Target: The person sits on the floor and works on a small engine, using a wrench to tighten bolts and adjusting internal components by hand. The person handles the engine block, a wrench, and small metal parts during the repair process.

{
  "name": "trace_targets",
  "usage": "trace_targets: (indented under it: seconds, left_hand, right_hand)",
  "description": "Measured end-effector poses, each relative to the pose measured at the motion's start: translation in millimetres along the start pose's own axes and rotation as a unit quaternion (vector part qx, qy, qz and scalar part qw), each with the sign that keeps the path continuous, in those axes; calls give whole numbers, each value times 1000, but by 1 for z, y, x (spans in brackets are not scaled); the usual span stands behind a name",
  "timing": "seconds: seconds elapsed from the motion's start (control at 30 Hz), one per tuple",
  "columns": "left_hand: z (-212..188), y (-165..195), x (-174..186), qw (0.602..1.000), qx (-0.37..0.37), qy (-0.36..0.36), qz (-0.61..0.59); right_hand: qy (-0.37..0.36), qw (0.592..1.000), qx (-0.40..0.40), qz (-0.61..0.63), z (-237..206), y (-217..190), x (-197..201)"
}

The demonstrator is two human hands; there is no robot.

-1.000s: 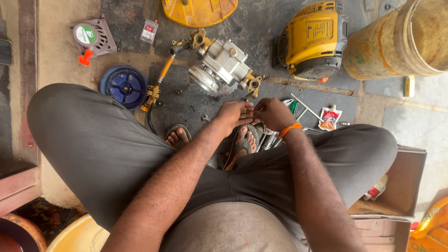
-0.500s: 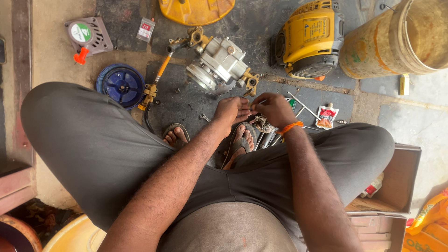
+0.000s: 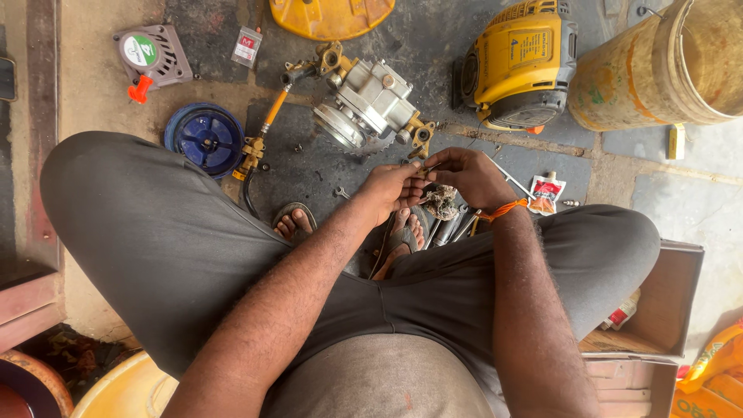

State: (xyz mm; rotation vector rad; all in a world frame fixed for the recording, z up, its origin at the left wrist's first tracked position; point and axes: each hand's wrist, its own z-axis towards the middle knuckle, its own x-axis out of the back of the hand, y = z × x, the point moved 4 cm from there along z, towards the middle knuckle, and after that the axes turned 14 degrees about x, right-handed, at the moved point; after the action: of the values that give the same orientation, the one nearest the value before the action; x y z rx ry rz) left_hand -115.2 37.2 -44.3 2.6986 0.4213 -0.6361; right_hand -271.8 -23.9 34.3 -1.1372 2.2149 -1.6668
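I sit on the floor with my knees spread and both hands together in front of me. My left hand (image 3: 391,190) and my right hand (image 3: 468,176) pinch a small dirty grey part (image 3: 441,200) between their fingertips, just above my sandalled feet. An orange band sits on my right wrist. The part is too small and grimy to tell what it is. A silver metal pump body (image 3: 364,104) with brass fittings lies on the floor just beyond my hands.
A blue round cover (image 3: 205,138), a grey recoil starter cover with a red handle (image 3: 151,58), a yellow engine housing (image 3: 520,66), a yellow shell (image 3: 331,15), a stained bucket (image 3: 665,66), loose tools (image 3: 457,228), a small sachet (image 3: 546,193) and a cardboard box (image 3: 665,310) surround me.
My hands have stayed together at the same spot; the fingers have shifted slightly on the small part. The view has tilted a little.
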Motion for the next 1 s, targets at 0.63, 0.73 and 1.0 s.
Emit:
trace_targets:
  seconds: [0.63, 0.73, 1.0]
  left_hand:
    - [-3, 4, 4, 986, -33, 137, 93]
    - [1, 9, 8, 987, -32, 143, 63]
    - [3, 20, 4, 986, -68, 109, 103]
  right_hand:
    - [151, 988, -1, 36, 22, 20, 18]
    - [161, 986, 9, 35, 33, 27, 16]
    - [122, 992, -13, 15, 38, 32, 11]
